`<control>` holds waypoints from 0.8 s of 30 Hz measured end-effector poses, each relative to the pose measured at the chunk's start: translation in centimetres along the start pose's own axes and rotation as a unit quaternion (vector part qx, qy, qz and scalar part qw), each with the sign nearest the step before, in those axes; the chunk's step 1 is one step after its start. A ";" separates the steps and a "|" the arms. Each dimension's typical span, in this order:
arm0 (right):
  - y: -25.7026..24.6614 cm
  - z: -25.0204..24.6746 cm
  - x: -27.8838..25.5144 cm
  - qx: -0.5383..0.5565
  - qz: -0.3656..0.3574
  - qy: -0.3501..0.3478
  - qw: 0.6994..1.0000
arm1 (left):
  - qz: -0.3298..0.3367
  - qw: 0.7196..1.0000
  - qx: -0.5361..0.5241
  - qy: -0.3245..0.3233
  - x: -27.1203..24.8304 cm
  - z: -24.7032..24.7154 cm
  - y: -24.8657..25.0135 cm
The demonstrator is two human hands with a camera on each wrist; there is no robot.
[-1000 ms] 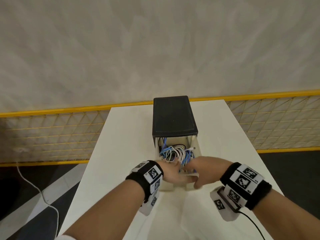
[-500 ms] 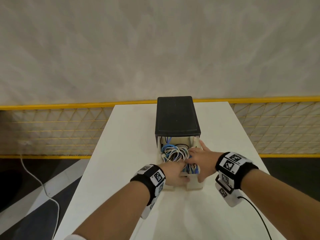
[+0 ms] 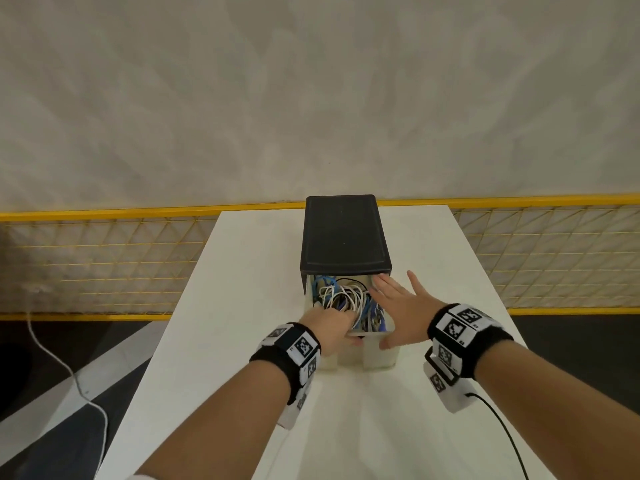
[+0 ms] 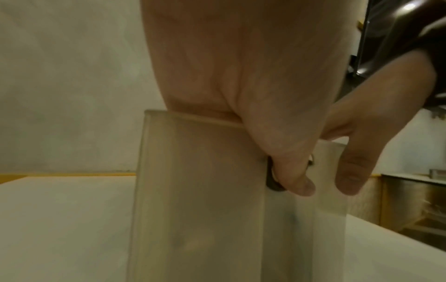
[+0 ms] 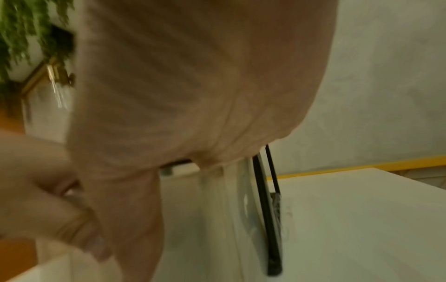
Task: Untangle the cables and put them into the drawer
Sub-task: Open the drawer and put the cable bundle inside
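Observation:
A tangle of white, blue and black cables (image 3: 343, 296) lies inside the open translucent drawer (image 3: 377, 355) of a small black-topped cabinet (image 3: 344, 233). My left hand (image 3: 329, 327) grips the drawer's front panel (image 4: 198, 190). Its fingers hook over the rim into the drawer, and its thumb (image 4: 296, 183) presses the dark knob (image 4: 271, 183). My right hand (image 3: 398, 303) is flat with fingers spread over the drawer's right wall and the cables' right edge, holding nothing. The right wrist view shows mostly my palm (image 5: 193, 95).
The cabinet stands in the middle of a white table (image 3: 242, 306). A yellow mesh fence (image 3: 104, 258) runs behind the table's far edge. A white cord (image 3: 69, 368) trails on the dark floor at left. A black cable (image 3: 502, 431) runs from my right wrist device.
My right hand has come off the cables at the drawer's front, moved back and right, and spread flat. My left hand has stayed on the drawer front.

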State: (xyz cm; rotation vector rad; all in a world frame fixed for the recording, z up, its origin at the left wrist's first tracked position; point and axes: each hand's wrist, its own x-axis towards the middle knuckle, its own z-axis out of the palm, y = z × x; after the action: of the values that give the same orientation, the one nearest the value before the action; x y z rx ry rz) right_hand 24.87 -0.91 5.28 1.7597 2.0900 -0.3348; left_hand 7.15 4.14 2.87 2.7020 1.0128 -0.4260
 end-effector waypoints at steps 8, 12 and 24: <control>0.0 0.3 -1.0 0.037 -0.089 0.170 0.981 | 0.010 0.998 -0.064 -0.014 -1.2 0.0 0.6; -1.1 1.6 -0.9 0.080 -0.100 0.116 0.985 | 0.032 0.995 -0.072 -0.059 -1.9 -0.3 -0.2; 0.8 -0.1 4.5 0.060 0.024 0.240 0.969 | -0.152 0.961 -0.072 0.222 0.2 -1.0 -5.1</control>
State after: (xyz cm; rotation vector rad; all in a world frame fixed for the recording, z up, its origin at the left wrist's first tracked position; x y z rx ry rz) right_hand 24.96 3.31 3.46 2.1262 2.3832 -0.0178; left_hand 4.04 8.33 3.23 2.5673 1.5183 0.2183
